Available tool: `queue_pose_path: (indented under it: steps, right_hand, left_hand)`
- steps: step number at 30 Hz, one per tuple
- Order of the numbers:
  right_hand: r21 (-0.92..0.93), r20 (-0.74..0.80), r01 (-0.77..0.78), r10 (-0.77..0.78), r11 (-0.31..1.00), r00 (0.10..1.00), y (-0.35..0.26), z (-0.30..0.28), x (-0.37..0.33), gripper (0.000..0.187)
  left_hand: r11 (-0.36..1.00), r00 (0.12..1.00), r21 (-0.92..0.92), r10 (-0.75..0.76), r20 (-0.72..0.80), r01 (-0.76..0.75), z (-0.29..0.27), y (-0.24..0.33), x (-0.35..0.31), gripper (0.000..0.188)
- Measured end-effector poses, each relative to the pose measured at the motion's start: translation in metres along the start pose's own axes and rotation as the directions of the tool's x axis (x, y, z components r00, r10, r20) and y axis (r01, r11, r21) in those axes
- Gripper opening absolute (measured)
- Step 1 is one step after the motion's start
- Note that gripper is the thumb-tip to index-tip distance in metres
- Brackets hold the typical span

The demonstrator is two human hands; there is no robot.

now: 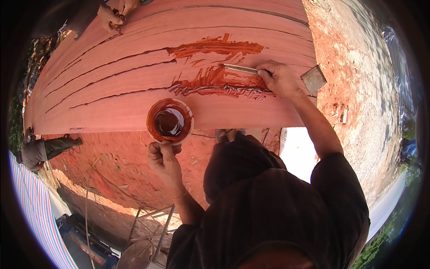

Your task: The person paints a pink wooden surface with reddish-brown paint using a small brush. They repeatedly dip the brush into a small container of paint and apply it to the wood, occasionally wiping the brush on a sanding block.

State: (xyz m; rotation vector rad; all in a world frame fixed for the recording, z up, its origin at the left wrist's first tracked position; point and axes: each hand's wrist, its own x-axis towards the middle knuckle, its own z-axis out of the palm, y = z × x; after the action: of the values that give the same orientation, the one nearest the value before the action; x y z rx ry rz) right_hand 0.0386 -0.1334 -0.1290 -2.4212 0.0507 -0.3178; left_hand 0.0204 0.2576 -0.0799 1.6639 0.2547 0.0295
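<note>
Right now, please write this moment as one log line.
left hand: holds bowl; right hand: holds tool; board: smeared dark red

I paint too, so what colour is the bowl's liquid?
The liquid is dark reddish-brown, best in the head view.

My right hand: its fingers hide the rear end of the thin tool I hold.
My left hand: some fingertips are lost to me beneath the cup.
Cup underside: hidden from me.
Panel: far side cut off by the upper edge.
Co-worker's hands: one clipped at the top; their dark lump too small for me to identify.
</note>
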Motion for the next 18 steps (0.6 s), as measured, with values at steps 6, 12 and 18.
queue_pose_path:
  steps: [6, 12, 18]
  right_hand:
    - [-0.099, 0.060, 0.122, -0.117, 0.988, 0.991, -0.013, 0.005, -0.001, 0.010]
    - [-0.099, 0.055, 0.192, -0.187, 0.976, 0.981, -0.023, -0.004, -0.013, 0.009]
    - [-0.138, -0.021, 0.079, -0.083, 0.987, 0.996, -0.017, -0.001, -0.006, 0.008]
  left_hand:
    - [1.000, 1.000, 0.014, 0.001, -0.005, -0.001, 0.004, 0.001, 0.002, 0.024]
    - [1.000, 1.000, 0.003, 0.029, 0.000, -0.029, 0.005, 0.003, 0.009, 0.025]
    - [1.000, 1.000, -0.001, 0.027, 0.007, -0.027, 0.003, 0.004, 0.011, 0.025]
